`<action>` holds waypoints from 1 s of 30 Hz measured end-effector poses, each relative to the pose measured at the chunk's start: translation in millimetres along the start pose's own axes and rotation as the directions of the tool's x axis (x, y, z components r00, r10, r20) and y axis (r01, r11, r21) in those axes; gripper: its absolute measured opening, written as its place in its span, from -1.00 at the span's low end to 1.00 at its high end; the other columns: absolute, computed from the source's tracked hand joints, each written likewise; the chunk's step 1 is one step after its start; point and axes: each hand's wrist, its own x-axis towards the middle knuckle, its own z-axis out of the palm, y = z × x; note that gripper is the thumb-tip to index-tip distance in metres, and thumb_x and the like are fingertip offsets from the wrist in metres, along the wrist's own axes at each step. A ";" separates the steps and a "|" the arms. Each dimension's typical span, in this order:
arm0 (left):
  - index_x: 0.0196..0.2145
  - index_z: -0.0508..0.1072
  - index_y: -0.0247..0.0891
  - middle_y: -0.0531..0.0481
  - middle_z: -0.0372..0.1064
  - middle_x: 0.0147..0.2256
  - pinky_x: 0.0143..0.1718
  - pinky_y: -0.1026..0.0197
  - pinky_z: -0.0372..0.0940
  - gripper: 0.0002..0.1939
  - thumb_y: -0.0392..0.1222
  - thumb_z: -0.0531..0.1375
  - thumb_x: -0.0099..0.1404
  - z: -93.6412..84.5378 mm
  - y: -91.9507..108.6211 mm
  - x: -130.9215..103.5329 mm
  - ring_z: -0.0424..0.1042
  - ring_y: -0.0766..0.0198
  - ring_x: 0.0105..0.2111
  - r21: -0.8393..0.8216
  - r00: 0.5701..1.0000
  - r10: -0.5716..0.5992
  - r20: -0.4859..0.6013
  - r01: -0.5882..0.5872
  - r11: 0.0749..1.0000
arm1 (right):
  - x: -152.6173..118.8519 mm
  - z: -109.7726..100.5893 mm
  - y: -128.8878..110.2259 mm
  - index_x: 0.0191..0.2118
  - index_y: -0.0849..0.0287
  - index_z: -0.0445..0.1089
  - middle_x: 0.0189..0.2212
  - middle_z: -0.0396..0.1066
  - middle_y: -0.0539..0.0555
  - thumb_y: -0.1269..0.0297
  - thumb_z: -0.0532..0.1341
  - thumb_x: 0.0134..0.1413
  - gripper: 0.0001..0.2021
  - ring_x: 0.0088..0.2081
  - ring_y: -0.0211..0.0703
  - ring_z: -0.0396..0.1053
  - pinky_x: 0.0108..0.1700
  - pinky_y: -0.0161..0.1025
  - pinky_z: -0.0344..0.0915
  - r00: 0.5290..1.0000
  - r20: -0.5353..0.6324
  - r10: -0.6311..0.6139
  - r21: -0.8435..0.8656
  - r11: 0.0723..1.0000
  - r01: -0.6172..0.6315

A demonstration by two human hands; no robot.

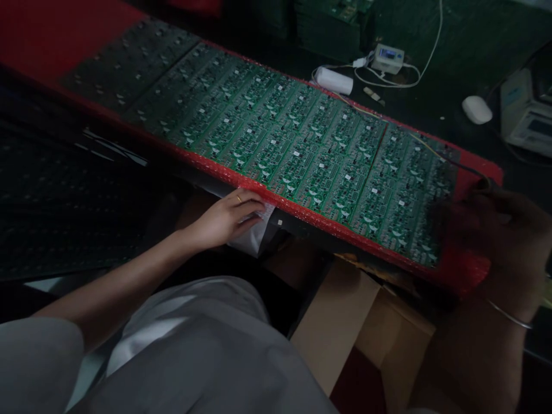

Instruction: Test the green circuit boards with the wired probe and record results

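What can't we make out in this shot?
All in the head view:
Right hand: grip lost in shadow and blur.
Pale sheet: partly hidden by the left hand.
Boards: fine markings too small to read.
Meter: display too small.
Device: cut off by right edge.
Carton: cut off by bottom edge.

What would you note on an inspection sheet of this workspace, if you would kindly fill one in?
Surface: red covering, showing at both ends.
Job's things: green circuit boards laid in rows.
Clutter: white cylinder, small device with lit display, rounded white object, all beyond the boards.
Hands: left hand at the covering's front edge; right hand near the right end, dark and blurred; grips unclear.
Cables: white cable looped by the device; thin yellowish wire across the boards' far side.
Surroundings: open cardboard box below the front edge.
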 end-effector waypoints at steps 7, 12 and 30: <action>-0.18 0.59 -0.17 -0.09 0.56 -0.12 -0.02 0.14 0.44 -0.87 -0.18 0.21 0.48 2.3 -0.5 -1.5 0.53 0.19 -0.10 -0.081 0.999 -0.025 -0.039 0.021 0.996 | 0.9 0.9 -6.8 -0.22 0.17 0.66 -0.34 0.61 0.23 -0.08 0.33 -0.07 -0.57 -0.37 0.09 0.55 -0.36 -0.03 0.42 0.999 0.001 0.037 0.100 0.994 -0.037; -0.24 0.58 -0.20 -0.10 0.55 -0.15 -0.03 0.14 0.42 -0.84 -0.17 0.21 0.48 3.7 1.6 -1.2 0.52 0.20 -0.12 -0.121 0.998 -0.050 -0.047 0.044 0.992 | -0.8 0.0 -1.4 -0.19 0.19 0.66 -0.33 0.60 0.23 -0.08 0.35 -0.07 -0.55 -0.44 0.01 0.50 -0.40 -0.06 0.40 0.998 0.020 0.061 0.120 0.991 -0.063; -0.31 0.61 -0.21 -0.04 0.57 -0.23 -0.03 0.07 0.46 -0.86 -0.22 0.23 0.34 87.2 92.1 256.0 0.55 0.16 -0.19 -0.405 0.944 0.244 0.224 -0.137 0.904 | 17.1 13.9 6.7 -0.24 0.15 0.52 -0.34 0.56 0.07 0.04 0.32 0.14 -0.74 -0.29 -0.14 0.49 -0.14 -0.18 0.43 0.992 0.125 0.029 0.430 0.899 -0.080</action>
